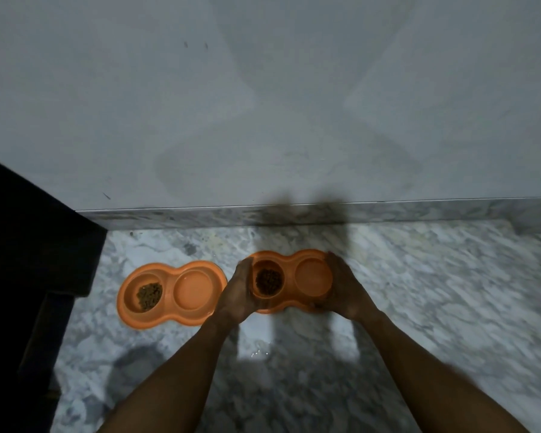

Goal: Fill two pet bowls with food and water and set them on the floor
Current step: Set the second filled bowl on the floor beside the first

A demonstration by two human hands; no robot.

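Head view: left hand (238, 292) and right hand (345, 289) are gripping the ends of a second orange double bowl (291, 278) beside the first bowl (169, 292) resting on the marble floor (434, 276); lowering it level, without spilling, likely comes next.

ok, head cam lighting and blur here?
Head view: dim, soft overall; hands and the held double bowl slightly motion-blurred; crossed shadows on the wall, dark hand shadow at the skirting; bright patch on the floor.
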